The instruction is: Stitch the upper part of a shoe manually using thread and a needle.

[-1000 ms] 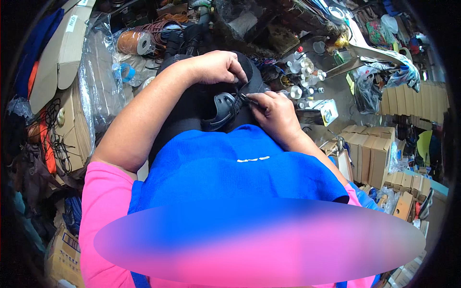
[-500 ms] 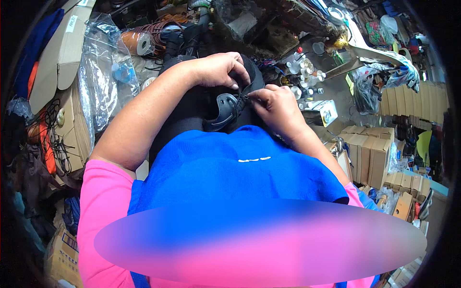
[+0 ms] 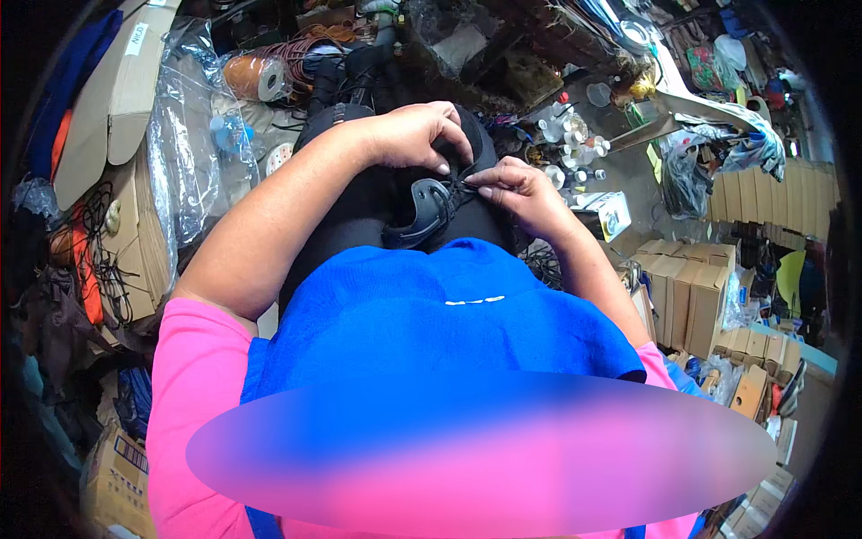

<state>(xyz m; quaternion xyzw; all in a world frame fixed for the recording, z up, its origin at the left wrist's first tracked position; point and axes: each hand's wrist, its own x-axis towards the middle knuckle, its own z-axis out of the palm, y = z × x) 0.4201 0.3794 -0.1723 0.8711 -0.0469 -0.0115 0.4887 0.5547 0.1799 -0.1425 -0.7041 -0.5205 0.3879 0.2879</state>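
Note:
A black shoe [image 3: 424, 216] rests across my lap, its smooth curved piece with small holes turned toward me. Over the far part of it bends my left hand [image 3: 420, 139], thumb and fingers curled around the dark upper edge. My right hand [image 3: 515, 192] pinches the shoe's edge from the right, thumb against forefinger; whether a lace or thread lies in that pinch is too small to tell. Black trousers [image 3: 337, 211] beneath blend with the shoe, so its full outline is hard to make out. A blue apron [image 3: 449, 332] covers my front.
White bottles [image 3: 575, 135] stand on the floor ahead to the right, near a small box [image 3: 611, 216]. Cardboard boxes [image 3: 687, 292] are stacked at the right. Clear plastic [image 3: 193, 135] and cardboard [image 3: 135, 81] lie at the left, beside an orange spool [image 3: 251, 76].
My right hand has shifted very slightly, its fingers still pinching the shoe's edge. The left hand stays curled over the shoe, almost unmoved.

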